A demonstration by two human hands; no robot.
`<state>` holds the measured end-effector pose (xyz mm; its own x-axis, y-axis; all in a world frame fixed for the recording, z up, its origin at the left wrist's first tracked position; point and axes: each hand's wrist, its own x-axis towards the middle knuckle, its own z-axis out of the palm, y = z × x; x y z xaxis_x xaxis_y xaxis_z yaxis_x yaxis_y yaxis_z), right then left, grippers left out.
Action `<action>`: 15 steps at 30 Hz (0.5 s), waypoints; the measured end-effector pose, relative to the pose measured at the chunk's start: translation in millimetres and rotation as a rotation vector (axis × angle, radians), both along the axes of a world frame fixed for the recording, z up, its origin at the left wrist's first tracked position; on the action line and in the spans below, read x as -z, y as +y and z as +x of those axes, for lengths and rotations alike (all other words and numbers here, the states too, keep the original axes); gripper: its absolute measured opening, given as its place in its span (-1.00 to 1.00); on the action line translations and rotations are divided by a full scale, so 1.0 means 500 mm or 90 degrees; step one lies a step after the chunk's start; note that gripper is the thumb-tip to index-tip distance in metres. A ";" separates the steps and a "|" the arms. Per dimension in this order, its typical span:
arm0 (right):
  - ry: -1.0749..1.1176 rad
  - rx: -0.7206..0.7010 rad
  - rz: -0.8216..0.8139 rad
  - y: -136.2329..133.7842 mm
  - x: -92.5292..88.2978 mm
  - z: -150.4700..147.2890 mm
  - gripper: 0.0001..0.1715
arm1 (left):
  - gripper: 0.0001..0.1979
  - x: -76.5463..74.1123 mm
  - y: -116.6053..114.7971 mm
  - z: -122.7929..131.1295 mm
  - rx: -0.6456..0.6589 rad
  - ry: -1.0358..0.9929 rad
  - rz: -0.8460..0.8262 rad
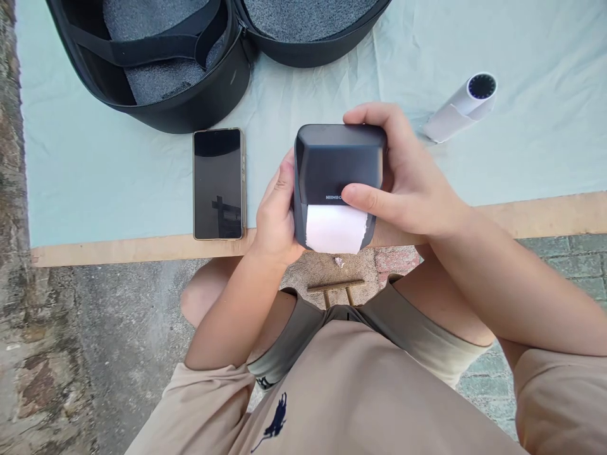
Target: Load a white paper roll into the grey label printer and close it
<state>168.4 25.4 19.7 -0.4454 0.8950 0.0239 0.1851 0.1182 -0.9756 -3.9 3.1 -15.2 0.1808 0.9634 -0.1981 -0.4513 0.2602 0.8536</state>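
A black label printer (341, 164) is held up between my hands, close to the table's front edge. A strip of white label paper (336, 229) sticks out of its near end. My left hand (279, 212) is closed around the printer's left side. Gripping the right side is my right hand (398, 170), its thumb lying across the top by the partly covered lettering and its fingers over the far right corner. The undersides of the printer and the hidden fingertips do not show.
A smartphone (218, 184) lies on the pale cloth (118, 189) to the left. Behind it stands an open black zip case (190, 101) with grey foam and a strap. A white cylinder (459, 110) with a dark end is at the right. The table's wooden edge (142, 248) runs across the front.
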 end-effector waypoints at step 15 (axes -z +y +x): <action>-0.185 0.199 0.350 -0.005 -0.054 0.019 -0.40 | -0.56 -0.023 0.006 0.004 0.021 -0.058 0.011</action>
